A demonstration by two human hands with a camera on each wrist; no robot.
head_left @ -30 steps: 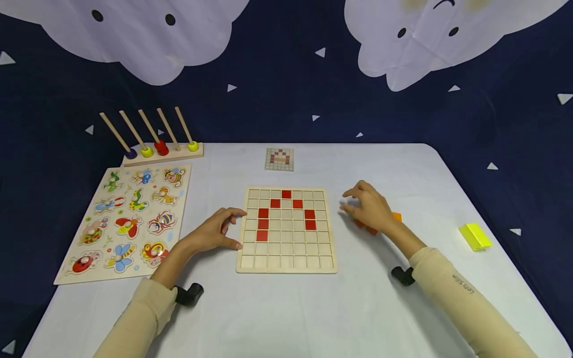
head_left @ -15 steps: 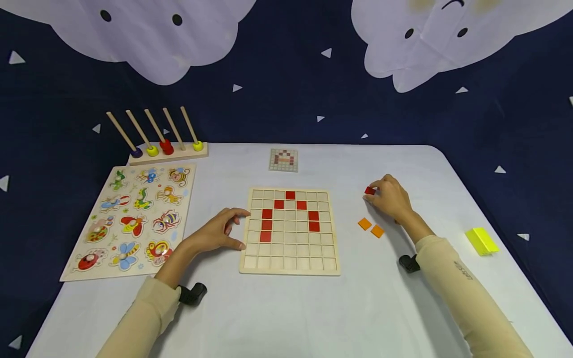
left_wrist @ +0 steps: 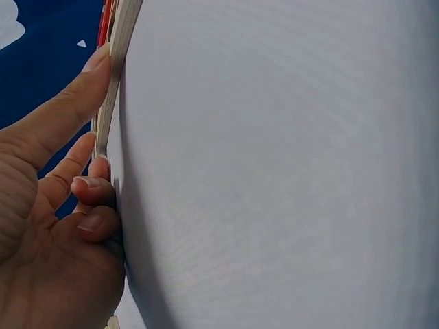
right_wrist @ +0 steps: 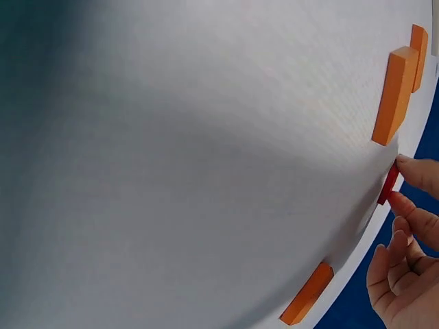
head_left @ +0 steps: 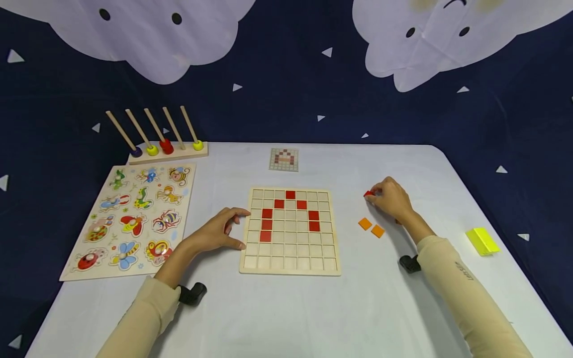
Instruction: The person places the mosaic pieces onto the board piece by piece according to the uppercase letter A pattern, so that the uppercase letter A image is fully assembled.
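Note:
My left hand (head_left: 217, 229) rests at the left edge of a wooden grid board (head_left: 290, 258), its thumb and index fingertip touching that edge. Red square tiles (head_left: 266, 224) fill several cells of the grid in an arch shape. Right of the board, my right hand (head_left: 390, 199) pinches a red tile (right_wrist: 388, 184) between thumb and forefinger, low over the white cloth. Two orange tiles (head_left: 371, 227) lie between the board and this hand. In the right wrist view another orange tile (right_wrist: 306, 295) lies below the fingers; in the head view the wrist mostly covers it.
A small pattern card (head_left: 283, 160) lies behind the board. An insect puzzle board (head_left: 100, 219) and a wooden peg stand (head_left: 170, 154) with coloured beads are at the left. A yellow block (head_left: 482, 241) sits near the table's right edge.
My right hand has moved right, away from the board, uncovering the two orange tiles, and has taken the red tile. Since half a second ago it has dipped slightly. The left hand stays put.

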